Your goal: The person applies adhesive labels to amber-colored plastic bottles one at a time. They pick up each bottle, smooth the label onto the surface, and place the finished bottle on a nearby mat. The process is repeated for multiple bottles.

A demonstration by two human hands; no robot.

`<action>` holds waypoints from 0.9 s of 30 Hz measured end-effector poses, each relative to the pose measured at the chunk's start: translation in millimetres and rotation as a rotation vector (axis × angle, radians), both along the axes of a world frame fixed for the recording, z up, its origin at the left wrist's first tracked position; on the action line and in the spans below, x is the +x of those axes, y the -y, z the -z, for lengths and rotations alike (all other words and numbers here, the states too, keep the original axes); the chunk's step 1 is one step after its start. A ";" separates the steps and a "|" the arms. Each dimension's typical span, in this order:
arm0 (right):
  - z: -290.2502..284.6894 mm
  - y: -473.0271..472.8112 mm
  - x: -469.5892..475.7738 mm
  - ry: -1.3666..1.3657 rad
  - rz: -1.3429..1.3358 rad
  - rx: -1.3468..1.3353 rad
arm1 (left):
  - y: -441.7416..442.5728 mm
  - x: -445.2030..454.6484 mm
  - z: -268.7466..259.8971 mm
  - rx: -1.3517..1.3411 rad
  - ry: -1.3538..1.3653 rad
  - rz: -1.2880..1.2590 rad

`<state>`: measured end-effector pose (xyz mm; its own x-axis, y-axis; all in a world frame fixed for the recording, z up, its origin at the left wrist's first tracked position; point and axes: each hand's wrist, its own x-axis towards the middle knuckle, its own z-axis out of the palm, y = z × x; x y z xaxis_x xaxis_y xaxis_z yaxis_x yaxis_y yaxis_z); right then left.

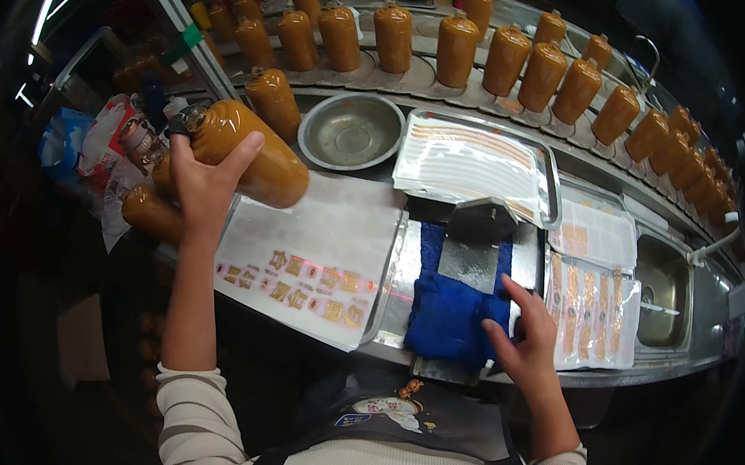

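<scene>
My left hand [210, 179] holds a large brown glazed bottle [254, 156] by its upper part, tilted above the left end of a stack of decal sheets [320, 220]. Gold and pink decals lie in rows along the near part of the top sheet. My right hand [525, 332] hovers at the right edge of a crumpled blue cloth [450, 318], fingers apart, with nothing seen in it. The cloth lies over the near part of a metal stand [471, 258] with an angled dark top. Whether my right fingertips touch the cloth, I cannot tell.
Behind are a steel basin [352, 132] and a tray [547, 184] of striped decal sheets. Several brown bottles stand on a curved conveyor [423, 70]. At right are more decal sheets [596, 320] and a sink [662, 296]. Plastic bags [104, 144] and another bottle [151, 214] are at left.
</scene>
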<state>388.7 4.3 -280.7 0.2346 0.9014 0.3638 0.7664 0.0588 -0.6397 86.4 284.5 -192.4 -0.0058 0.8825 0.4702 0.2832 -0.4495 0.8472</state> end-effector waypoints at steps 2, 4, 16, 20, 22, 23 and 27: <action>-6.8 -27.1 -22.3 0.053 -0.144 0.063 | 40.9 11.5 -7.4 -0.219 0.104 0.217; -17.3 -41.6 -40.4 0.166 -0.261 0.131 | 78.8 42.0 -9.4 -0.446 0.153 0.475; 11.5 42.4 -46.7 -0.645 0.011 -0.071 | 119.0 154.1 62.2 -1.096 0.162 1.008; 14.2 43.6 -32.6 -0.162 0.088 -0.227 | 112.1 163.8 69.1 -0.879 -0.079 0.925; 22.6 36.2 -32.5 -0.131 0.092 -0.202 | 106.1 165.9 78.2 -0.828 -0.137 0.868; 25.6 32.5 -32.2 -0.116 0.090 -0.190 | 104.8 168.2 83.6 -0.773 -0.112 0.873; 24.9 29.9 -26.7 -0.054 0.134 -0.187 | 102.5 180.0 79.5 -0.732 -0.237 0.790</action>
